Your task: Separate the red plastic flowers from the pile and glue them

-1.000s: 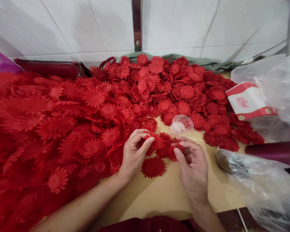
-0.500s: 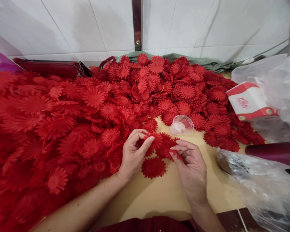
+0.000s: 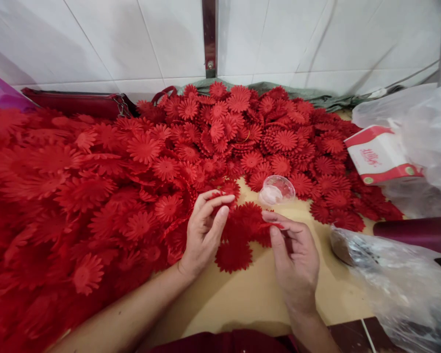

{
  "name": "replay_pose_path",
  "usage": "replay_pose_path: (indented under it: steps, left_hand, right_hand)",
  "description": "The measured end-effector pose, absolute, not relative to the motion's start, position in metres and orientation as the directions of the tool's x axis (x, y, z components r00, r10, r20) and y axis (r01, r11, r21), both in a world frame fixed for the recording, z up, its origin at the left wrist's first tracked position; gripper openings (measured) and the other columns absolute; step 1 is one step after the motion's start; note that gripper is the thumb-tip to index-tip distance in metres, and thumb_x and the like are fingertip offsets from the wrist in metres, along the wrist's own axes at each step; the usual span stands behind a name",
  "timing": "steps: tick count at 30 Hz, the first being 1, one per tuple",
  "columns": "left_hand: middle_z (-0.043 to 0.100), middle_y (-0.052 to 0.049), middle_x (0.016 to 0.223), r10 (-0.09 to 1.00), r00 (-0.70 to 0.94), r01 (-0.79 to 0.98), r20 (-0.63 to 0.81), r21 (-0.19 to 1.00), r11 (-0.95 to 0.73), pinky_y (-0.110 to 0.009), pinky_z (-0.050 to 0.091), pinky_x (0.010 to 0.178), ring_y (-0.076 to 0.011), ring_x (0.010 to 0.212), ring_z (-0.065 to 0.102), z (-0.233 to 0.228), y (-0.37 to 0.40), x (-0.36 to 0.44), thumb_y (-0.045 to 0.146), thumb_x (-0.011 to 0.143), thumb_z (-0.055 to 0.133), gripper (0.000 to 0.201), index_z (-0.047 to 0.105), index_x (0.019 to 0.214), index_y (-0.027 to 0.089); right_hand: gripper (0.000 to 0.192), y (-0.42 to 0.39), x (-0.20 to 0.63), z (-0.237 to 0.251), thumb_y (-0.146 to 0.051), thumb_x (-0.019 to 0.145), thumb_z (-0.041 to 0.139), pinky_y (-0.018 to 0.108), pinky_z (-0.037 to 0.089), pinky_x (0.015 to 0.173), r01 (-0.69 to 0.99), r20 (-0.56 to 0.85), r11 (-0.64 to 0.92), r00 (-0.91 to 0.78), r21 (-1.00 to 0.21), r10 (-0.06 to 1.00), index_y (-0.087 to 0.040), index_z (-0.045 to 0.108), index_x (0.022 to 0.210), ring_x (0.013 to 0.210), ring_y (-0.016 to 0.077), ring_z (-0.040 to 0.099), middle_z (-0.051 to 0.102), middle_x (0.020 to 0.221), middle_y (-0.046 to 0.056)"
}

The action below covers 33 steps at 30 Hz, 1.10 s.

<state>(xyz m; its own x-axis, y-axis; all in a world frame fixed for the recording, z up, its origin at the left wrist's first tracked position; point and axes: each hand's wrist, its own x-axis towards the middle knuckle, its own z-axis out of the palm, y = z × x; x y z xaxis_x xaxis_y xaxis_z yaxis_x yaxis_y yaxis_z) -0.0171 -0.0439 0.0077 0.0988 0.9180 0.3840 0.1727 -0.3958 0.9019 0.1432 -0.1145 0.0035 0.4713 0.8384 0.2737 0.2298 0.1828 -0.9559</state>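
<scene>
My left hand is over the right edge of a large heap of red artificial flowers. Its thumb stands apart from the fingers, with no flower visible between them. A little red shows at the fingertips, and I cannot make out whether it touches them. To the right, my right hand pinches a red flower piece between thumb and fingers. Between and below the hands, a dark red flower layer lies flat on the yellowish tabletop, close to several more loose layers.
Behind the hands stands a small clear plastic cup with whitish contents. A red-and-white box and crumpled clear plastic bags are on the right, with a dark red cylinder. A red purse lies by the tiled wall.
My left thumb and fingers have parted from their pinch on a red piece. My right hand has shifted slightly right, still pinching red flower material.
</scene>
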Motion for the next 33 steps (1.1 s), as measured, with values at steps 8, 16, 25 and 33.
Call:
replay_pose_path:
  steps: [8,16,25,33]
  left_hand:
    - [0.069,-0.006,0.114,0.869,-0.054,0.133,0.492,0.866,-0.482,-0.034,0.052,0.105,-0.0169,0.113,0.064,0.006,-0.049,-0.015,0.011,0.097,0.060,0.025,0.069,0.117,0.023]
    - [0.075,-0.010,0.104,0.554,0.483,-0.148,0.678,0.687,-0.712,-0.024,0.062,0.085,-0.0164,0.096,0.075,0.029,-0.085,-0.015,0.008,0.095,0.055,0.031,0.064,0.121,0.021]
    - [0.077,-0.009,0.092,0.561,0.781,-0.037,0.275,0.917,-0.398,-0.026,0.058,0.082,-0.0170,0.086,0.073,0.013,-0.087,0.009,0.015,0.099,0.050,0.024,0.070,0.111,0.019]
    - [0.075,-0.007,0.107,0.899,0.395,0.145,0.188,0.954,-0.263,-0.030,0.054,0.093,-0.0174,0.098,0.071,0.004,-0.066,0.000,0.021,0.098,0.057,0.019,0.068,0.114,0.020]
  right_hand:
    - [0.017,-0.112,0.143,0.000,-0.035,0.091,0.071,0.023,0.053,0.067,0.150,0.122,0.042,0.581,-0.988,0.805,-0.022,0.063,0.099,0.073,0.0117,0.065,0.068,0.084,0.000]
    - [0.020,-0.114,0.145,-0.003,-0.029,0.094,0.068,0.037,0.057,0.094,0.319,0.244,0.144,0.301,-0.937,0.922,-0.025,0.071,0.113,0.105,0.0201,0.072,0.076,0.114,0.006]
    - [0.013,-0.113,0.157,0.003,-0.031,0.093,0.069,0.033,0.054,0.080,0.422,0.392,0.105,0.683,-0.900,0.617,-0.020,0.068,0.099,0.086,0.0174,0.066,0.068,0.094,0.005]
    - [0.017,-0.111,0.156,0.000,-0.031,0.096,0.064,0.037,0.050,0.090,0.425,0.372,0.094,0.640,-0.900,0.672,-0.020,0.066,0.107,0.099,0.0198,0.063,0.065,0.107,0.008]
